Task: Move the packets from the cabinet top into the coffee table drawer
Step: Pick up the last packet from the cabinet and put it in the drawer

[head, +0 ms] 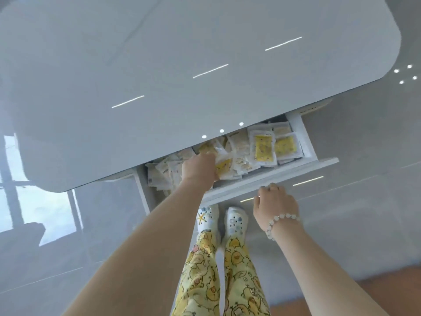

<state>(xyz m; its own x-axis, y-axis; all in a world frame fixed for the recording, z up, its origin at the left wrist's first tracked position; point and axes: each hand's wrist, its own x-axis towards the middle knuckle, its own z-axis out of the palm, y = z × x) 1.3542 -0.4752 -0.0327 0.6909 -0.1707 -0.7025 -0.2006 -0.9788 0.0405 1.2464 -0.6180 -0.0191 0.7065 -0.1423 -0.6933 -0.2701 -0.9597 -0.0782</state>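
The white coffee table drawer (268,177) stands pulled out below the glossy white table top (182,65). Several clear packets with yellow and white contents (262,147) fill it. My left hand (200,168) reaches into the drawer's middle and grips a bunch of packets (222,159), its fingers hidden beneath them. My right hand (273,201), with a bead bracelet on the wrist, hovers at the drawer's front panel with fingers curled; whether it touches the panel is unclear. The cabinet top is out of view.
My legs in yellow patterned trousers and white clogs (221,221) stand right in front of the drawer. Glossy grey floor tiles (364,144) surround the table. An orange-brown surface (391,290) shows at the lower right.
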